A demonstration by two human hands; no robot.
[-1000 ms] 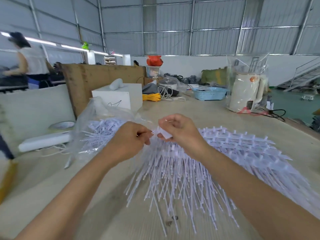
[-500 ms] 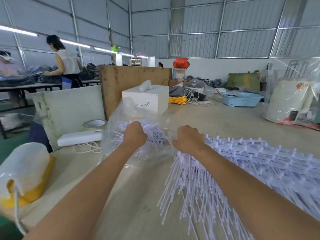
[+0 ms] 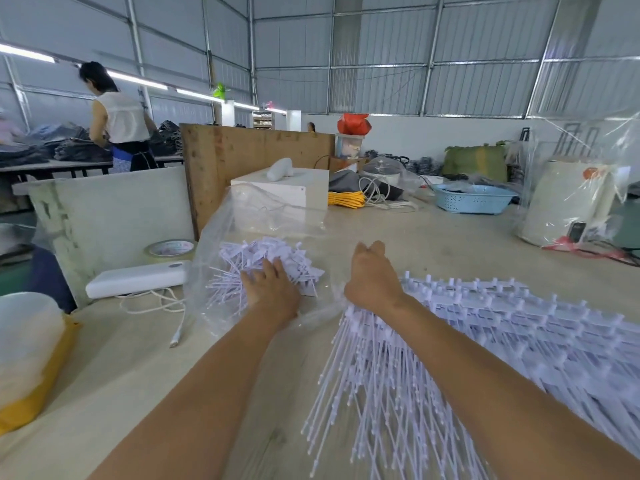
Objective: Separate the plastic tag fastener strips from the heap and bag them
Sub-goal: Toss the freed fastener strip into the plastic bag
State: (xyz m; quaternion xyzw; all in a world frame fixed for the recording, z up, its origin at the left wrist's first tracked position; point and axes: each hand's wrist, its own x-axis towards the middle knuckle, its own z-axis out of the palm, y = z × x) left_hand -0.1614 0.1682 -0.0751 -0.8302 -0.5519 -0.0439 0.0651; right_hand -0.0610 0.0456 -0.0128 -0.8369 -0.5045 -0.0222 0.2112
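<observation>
**Bagging tag fasteners, hands at the bag**

Closest to the camera, the heap of white fastener strips [image 3: 467,341] is fanning out across the right side of the wooden surface [image 3: 114,368], thin stems pointing toward the viewer. The right hand [image 3: 374,278] is sitting at the heap's far-left edge, fingers reaching forward; can't really tell if its grip is on anything or just relaxed, since the fingers are facing away. Just left of it, the left hand [image 3: 272,287] is lying inside the mouth of the clear plastic bag [image 3: 221,230], fingers spread flat on the bundle of bagged strips [image 3: 263,261], so that grip is released, just pressing.

Left of the bag, a white power bank [image 3: 136,282] is lying with its cable [image 3: 166,306] trailing, and a tape roll [image 3: 169,248] is sitting behind it. Farther back, a white box [image 3: 311,188], yellow cord [image 3: 346,199] and blue basket [image 3: 472,199] are sitting on the surface. Way back left, a person [image 3: 117,116] is standing at another table.
</observation>
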